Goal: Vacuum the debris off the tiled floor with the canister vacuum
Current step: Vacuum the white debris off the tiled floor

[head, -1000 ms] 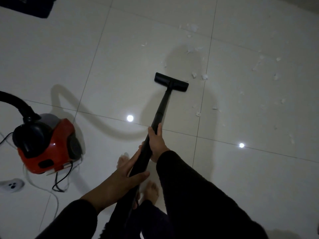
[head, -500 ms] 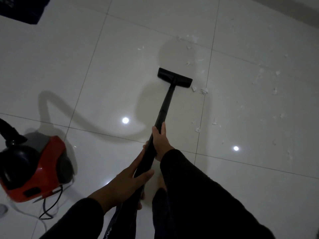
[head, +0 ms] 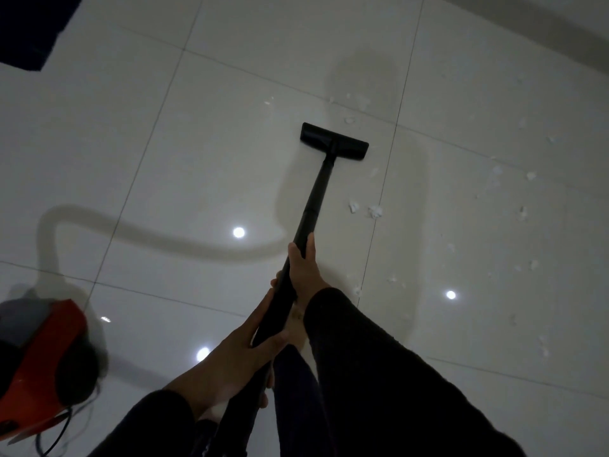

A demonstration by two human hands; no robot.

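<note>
Both of my hands grip the black vacuum wand (head: pixel 313 202), which slants up the middle of the view. My right hand (head: pixel 304 268) holds it higher up, my left hand (head: pixel 237 356) lower, near my body. The wide black floor nozzle (head: pixel 333 145) lies flat on the white tiled floor (head: pixel 204 153). White scraps of debris (head: pixel 375 211) lie just right of the wand, with several more scattered to the right and a few beyond the nozzle (head: pixel 350 120). The red and black canister (head: pixel 43 357) sits at the lower left.
A dark mat or object (head: pixel 29 31) fills the top left corner. A wall base (head: pixel 543 31) runs across the top right. A black cable (head: pixel 56 437) trails under the canister. My bare foot (head: pixel 298 321) shows between my arms.
The nozzle has been pushed forward, past the two scraps that now lie beside the wand. The view shifted forward, so the canister slid toward the lower left corner.
</note>
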